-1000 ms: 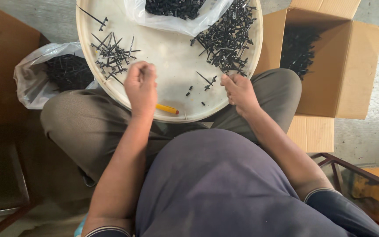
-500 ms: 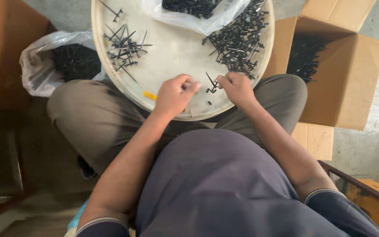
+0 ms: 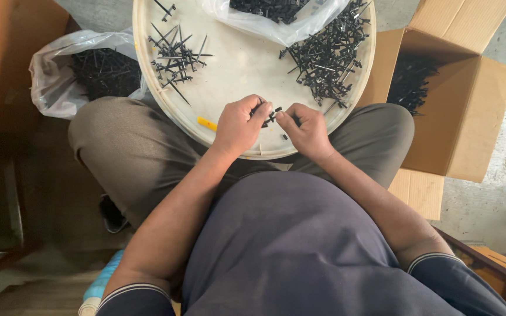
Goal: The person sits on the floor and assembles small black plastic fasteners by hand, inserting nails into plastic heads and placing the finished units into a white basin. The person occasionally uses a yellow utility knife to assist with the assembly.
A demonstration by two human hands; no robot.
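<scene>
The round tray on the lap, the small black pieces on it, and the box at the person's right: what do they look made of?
Round tray: likely plastic, cream, smooth matte with a moulded rim. Small black pieces: probably plastic or dark metal; thin, matte, too small to settle. Box: brown corrugated cardboard, with folded flaps and dull surface.

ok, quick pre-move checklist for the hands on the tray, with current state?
1. Both hands meet over the tray: left hand and right hand fingertip to fingertip. ok.
2. Small black part pinched between them: ok.
3. Whether the part is fully joined: cannot tell, fingers cover it.
4. Round tray rests on the lap, level: ok.
5. Loose pile of black parts on the tray near the right hand: ok.
6. Yellow piece lies apart from the left hand: ok.
</scene>
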